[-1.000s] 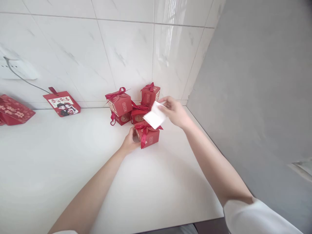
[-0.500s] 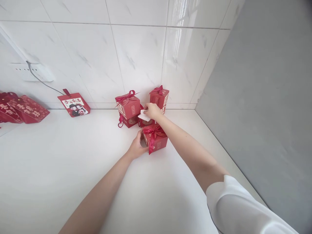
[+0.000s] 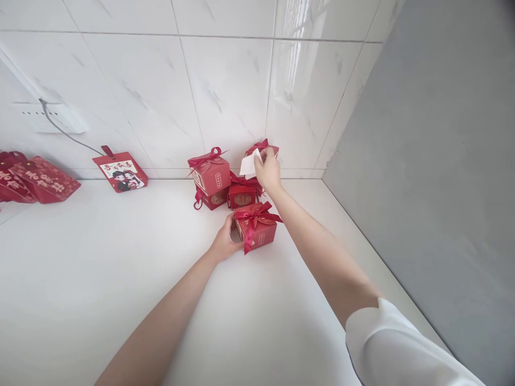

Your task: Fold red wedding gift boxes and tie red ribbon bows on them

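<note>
My left hand (image 3: 226,241) grips the left side of the front red gift box (image 3: 263,237), which has a ribbon bow on top and rests on the white table (image 3: 153,257). Between the fingers of my right hand (image 3: 269,170) is a folded white tissue (image 3: 250,164), raised in front of the back right red box (image 3: 274,150) and partly covering it. Below the tissue sits a smaller dark red box (image 3: 242,197) with a gold emblem. To its left, a ribboned red box (image 3: 213,177) is stacked on another red box (image 3: 216,200).
A red card bag (image 3: 125,172) with a printed couple leans against the tiled wall (image 3: 229,86). Further left are red bags (image 3: 46,181) below a wall socket (image 3: 56,118) with a grey cable. A grey panel (image 3: 434,161) bounds the right side.
My right hand has moved up and to the right with the tissue, uncovering the top of the small dark red box. My left hand stays on the front box.
</note>
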`<move>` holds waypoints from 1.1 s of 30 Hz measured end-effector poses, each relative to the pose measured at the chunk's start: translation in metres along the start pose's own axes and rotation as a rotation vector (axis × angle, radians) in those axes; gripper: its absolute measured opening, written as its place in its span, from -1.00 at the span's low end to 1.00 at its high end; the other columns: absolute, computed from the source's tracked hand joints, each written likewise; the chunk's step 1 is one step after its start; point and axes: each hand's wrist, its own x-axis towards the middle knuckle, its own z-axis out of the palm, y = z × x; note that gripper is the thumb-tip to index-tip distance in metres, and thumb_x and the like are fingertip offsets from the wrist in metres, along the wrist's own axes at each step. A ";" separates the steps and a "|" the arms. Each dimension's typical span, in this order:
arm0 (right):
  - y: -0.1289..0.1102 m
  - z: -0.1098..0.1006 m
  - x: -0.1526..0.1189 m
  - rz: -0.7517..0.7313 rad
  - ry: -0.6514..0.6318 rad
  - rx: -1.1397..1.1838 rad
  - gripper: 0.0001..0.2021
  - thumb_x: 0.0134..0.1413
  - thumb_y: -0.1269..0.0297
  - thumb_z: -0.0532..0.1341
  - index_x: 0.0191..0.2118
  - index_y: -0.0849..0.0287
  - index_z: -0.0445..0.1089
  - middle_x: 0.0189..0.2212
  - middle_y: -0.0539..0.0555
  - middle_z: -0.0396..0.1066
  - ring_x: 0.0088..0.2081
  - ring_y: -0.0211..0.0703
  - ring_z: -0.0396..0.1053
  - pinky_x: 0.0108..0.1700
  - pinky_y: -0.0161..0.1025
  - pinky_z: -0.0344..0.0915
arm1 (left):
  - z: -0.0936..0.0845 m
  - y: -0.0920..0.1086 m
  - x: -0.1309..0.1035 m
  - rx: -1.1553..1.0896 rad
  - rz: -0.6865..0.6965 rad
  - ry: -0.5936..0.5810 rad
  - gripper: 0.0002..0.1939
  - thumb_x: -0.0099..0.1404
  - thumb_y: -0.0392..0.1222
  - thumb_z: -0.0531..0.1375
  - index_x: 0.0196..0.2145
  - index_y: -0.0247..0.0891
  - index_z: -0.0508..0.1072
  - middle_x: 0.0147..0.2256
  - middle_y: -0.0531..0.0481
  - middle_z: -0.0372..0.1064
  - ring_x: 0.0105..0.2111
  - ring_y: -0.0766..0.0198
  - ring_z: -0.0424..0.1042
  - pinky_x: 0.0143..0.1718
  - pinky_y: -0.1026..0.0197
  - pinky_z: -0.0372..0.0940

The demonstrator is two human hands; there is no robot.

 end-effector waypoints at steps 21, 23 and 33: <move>0.026 0.016 -0.041 -0.302 -0.576 0.258 -0.67 0.22 0.48 0.07 -0.04 0.14 0.52 0.01 0.02 0.50 0.05 -0.26 0.43 0.14 -0.31 0.26 | 0.002 -0.001 0.002 -0.021 -0.008 0.012 -0.01 -0.03 -0.03 0.44 0.25 -0.14 0.03 0.21 -0.22 0.19 0.16 -0.08 0.28 0.17 -0.14 0.22; 0.024 0.017 -0.042 -0.310 -0.576 0.222 -0.67 0.20 0.50 0.08 -0.05 0.12 0.53 -0.01 0.01 0.51 0.04 -0.25 0.44 0.15 -0.30 0.26 | 0.002 -0.001 0.002 -0.018 -0.007 0.014 -0.01 -0.03 -0.01 0.45 0.25 -0.15 0.04 0.21 -0.24 0.19 0.16 -0.08 0.29 0.17 -0.14 0.22; 0.018 0.019 -0.042 -0.350 -0.593 0.085 -0.60 0.17 0.49 0.11 0.04 0.01 0.49 0.07 -0.05 0.45 0.12 -0.13 0.39 0.20 -0.23 0.23 | 0.002 0.000 0.002 -0.011 -0.007 0.013 -0.02 0.00 -0.02 0.43 0.25 -0.16 0.01 0.17 -0.23 0.23 0.14 -0.04 0.32 0.17 -0.12 0.23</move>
